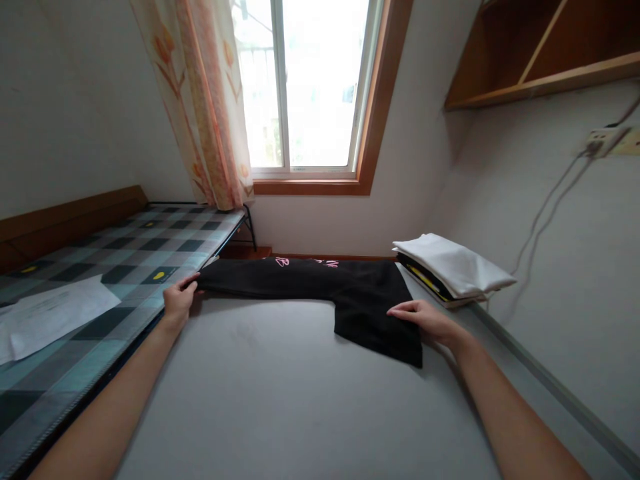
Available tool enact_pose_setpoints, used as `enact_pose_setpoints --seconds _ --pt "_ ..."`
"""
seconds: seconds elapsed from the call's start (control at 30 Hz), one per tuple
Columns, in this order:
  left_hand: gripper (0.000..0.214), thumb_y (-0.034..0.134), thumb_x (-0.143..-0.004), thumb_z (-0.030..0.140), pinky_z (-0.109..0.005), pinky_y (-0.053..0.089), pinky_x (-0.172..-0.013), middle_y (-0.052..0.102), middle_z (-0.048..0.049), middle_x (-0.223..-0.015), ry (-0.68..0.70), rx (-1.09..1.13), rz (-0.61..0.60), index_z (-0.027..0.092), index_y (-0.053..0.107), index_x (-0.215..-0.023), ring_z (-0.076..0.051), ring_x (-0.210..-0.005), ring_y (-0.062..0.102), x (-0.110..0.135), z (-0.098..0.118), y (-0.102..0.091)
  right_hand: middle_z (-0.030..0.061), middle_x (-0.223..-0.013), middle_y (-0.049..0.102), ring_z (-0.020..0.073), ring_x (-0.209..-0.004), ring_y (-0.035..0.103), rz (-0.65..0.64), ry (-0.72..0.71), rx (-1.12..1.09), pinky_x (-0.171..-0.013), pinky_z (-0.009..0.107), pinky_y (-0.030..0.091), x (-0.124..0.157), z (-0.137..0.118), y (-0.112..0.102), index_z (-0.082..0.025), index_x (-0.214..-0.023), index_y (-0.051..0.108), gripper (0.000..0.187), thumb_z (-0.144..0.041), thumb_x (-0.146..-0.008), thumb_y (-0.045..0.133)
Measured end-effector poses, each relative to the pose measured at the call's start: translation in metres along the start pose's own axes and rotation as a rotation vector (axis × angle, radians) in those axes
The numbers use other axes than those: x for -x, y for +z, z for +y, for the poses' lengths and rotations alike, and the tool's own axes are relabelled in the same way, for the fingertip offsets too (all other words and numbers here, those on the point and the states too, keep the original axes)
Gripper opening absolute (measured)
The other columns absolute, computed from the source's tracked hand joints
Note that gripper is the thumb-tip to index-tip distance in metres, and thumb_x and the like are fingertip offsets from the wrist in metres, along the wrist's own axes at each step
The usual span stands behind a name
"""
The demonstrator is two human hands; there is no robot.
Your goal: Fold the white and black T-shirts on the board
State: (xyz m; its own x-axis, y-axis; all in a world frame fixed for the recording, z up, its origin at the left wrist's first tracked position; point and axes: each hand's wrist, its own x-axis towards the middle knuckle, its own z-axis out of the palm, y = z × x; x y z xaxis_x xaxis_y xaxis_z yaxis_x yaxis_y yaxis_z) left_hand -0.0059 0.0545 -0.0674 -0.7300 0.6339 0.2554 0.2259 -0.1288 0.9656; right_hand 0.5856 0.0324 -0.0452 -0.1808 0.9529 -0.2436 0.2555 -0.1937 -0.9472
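Note:
A black T-shirt (300,281) with pink lettering near its far edge lies folded lengthwise across a pale grey tabletop (270,387). Its short sleeve spreads toward me at the right end. At the left end, my left hand (180,297) pinches the corner of the shirt between thumb and fingers. My right hand (429,320) rests over the right side of the shirt near the sleeve, its fingers stretched out to the left on the cloth. The undersides of the right fingers are hidden.
Beyond the right hand sits a stack of folded clothes (450,267), white on top. A bed with a checked cover (185,240) stands along the left, with a white sheet (55,317) on it. A curtain (210,100), window and wall shelf (545,80) are behind; cables hang right.

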Motion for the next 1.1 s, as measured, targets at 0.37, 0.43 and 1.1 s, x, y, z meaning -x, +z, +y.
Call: enact_pose_setpoints --seconds 0.37,0.43,1.1 --pt "0.03 0.057 -0.064 0.014 -0.022 0.052 -0.054 0.068 -0.0043 -0.085 -0.019 -0.11 0.003 0.014 0.074 -0.088 -0.011 -0.062 0.058 -0.001 0.0 -0.008 0.0081 -0.077 0.073 0.0169 -0.068 0.061 -0.123 -0.023 0.147 -0.06 0.026 0.045 0.011 -0.011 -0.004 -0.014 -0.077 0.078 0.042 -0.052 -0.058 0.081" --pt "0.029 0.059 -0.062 0.015 -0.02 0.05 -0.052 0.068 -0.0035 -0.086 -0.044 -0.021 -0.022 0.014 0.073 -0.087 -0.009 -0.06 0.057 0.001 0.002 -0.006 0.0071 -0.077 0.073 0.0166 -0.066 0.061 -0.064 -0.051 0.057 -0.059 0.026 0.045 0.013 -0.011 -0.005 -0.015 -0.082 0.078 0.046 -0.054 -0.058 0.081" --pt "0.028 0.055 -0.068 0.021 -0.026 0.049 -0.058 0.063 -0.002 -0.075 0.082 -0.101 0.148 0.013 0.069 -0.09 -0.011 -0.056 0.051 -0.002 0.013 -0.009 0.004 -0.076 0.067 0.0124 -0.061 0.054 0.044 -0.146 -0.045 -0.051 0.023 0.039 0.016 -0.012 -0.016 -0.017 -0.083 0.076 0.042 -0.054 -0.064 0.077"
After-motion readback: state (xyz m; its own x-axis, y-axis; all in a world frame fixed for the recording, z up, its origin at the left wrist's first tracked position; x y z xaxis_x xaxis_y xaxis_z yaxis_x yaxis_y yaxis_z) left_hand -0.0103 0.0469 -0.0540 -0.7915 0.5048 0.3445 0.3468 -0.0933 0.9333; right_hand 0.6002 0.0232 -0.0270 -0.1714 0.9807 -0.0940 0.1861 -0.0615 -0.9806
